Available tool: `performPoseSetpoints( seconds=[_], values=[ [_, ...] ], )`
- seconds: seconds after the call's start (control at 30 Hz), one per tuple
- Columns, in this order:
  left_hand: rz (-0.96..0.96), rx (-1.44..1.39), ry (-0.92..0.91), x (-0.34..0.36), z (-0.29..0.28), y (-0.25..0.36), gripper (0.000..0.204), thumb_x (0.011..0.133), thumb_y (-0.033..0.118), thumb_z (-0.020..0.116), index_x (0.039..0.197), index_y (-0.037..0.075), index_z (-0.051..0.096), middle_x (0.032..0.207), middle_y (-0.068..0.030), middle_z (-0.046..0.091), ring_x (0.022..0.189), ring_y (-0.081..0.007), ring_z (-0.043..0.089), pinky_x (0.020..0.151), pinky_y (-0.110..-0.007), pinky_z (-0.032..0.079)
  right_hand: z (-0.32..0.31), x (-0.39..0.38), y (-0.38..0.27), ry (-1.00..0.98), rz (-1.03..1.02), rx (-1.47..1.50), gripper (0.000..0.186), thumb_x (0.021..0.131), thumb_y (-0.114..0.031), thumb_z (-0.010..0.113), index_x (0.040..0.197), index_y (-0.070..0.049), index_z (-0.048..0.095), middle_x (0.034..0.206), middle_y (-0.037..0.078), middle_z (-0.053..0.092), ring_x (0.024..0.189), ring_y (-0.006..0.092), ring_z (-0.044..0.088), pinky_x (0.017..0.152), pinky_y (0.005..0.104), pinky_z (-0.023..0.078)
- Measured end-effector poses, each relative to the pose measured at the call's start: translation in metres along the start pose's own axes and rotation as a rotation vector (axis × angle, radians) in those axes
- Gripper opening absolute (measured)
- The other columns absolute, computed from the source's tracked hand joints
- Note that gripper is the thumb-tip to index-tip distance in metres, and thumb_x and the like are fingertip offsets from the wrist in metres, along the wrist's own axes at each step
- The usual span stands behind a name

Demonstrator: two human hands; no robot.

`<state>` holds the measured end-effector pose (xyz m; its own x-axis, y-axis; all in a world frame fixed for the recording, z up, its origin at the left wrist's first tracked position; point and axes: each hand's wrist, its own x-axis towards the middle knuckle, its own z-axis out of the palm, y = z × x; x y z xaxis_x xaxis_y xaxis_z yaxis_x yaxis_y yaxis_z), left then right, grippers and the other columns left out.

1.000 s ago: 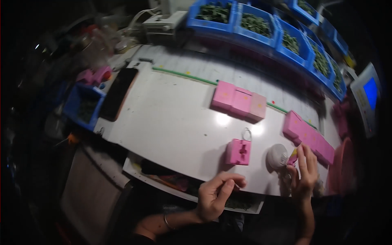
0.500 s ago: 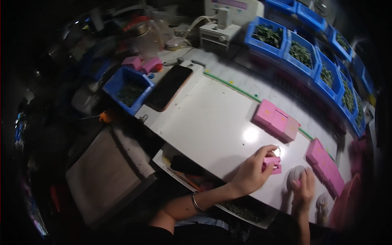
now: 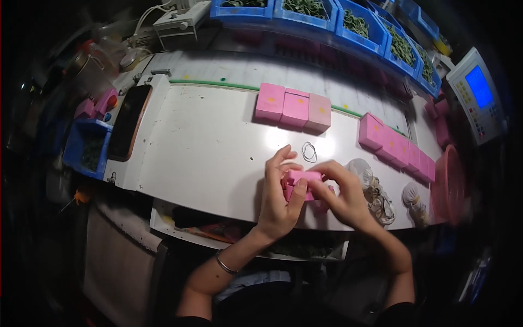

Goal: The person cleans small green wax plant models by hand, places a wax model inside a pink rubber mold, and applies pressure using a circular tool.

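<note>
Above the near edge of the white worktop, my left hand grips a small pink block, which looks like a rubber mould in two parts. My left thumb presses on its near side. From the right, my right hand pinches the same block, its thumb and fingers closed on the edge. The fingers hide much of the block, and its inside cannot be seen. Just beyond the hands lies a thin dark loop. A whitish cloth pouch rests beside my right hand.
Pink blocks stand in two rows, one at the back middle and one at the right. A tied pouch and a pink basin sit farther right. A phone lies left. Blue bins line the back.
My right hand has left the whitish pouch and come to the pink block in my left hand. The view has turned to the right, bringing in a blue-screened device.
</note>
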<state>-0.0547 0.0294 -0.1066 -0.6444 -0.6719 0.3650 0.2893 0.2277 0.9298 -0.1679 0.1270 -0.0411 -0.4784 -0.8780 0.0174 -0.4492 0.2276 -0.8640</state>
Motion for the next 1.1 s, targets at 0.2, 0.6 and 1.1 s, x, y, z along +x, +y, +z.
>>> performPoseSetpoints(
  seconds=[0.2, 0.6, 1.1],
  values=[
    [0.298, 0.455, -0.093, -0.01, -0.017, 0.01, 0.063, 0.074, 0.013, 0.068, 0.131, 0.007, 0.041, 0.135, -0.0162, 0.04, 0.125, -0.0383, 0.034, 0.105, -0.046, 0.027, -0.001, 0.04, 0.015, -0.154, 0.155, 0.251, 0.024, 0.093, -0.019, 0.054, 0.091, 0.005, 0.059, 0.076, 0.002, 0.059, 0.071, 0.0084, 0.054, 0.064, 0.0224, 0.044],
    [-0.057, 0.407, -0.444, -0.002, -0.037, 0.03, 0.092, 0.071, 0.027, 0.073, 0.143, 0.006, 0.019, 0.139, -0.0138, 0.036, 0.117, -0.0317, 0.041, 0.101, -0.043, 0.031, -0.074, -0.034, 0.038, 0.0, -0.036, -0.666, 0.069, 0.079, -0.004, 0.064, 0.139, 0.0, 0.032, 0.14, 0.027, 0.03, 0.13, 0.0421, 0.029, 0.106, 0.0414, 0.028],
    [-0.033, 0.524, -0.451, 0.005, -0.039, 0.023, 0.101, 0.064, 0.038, 0.078, 0.141, 0.014, 0.018, 0.142, -0.0055, 0.032, 0.104, -0.0294, 0.047, 0.091, -0.046, 0.034, -0.018, -0.012, -0.022, -0.115, -0.822, -1.084, 0.051, 0.074, -0.012, 0.061, 0.125, -0.014, 0.058, 0.127, 0.008, 0.054, 0.09, 0.0218, 0.053, 0.071, 0.0307, 0.045]
  ],
)
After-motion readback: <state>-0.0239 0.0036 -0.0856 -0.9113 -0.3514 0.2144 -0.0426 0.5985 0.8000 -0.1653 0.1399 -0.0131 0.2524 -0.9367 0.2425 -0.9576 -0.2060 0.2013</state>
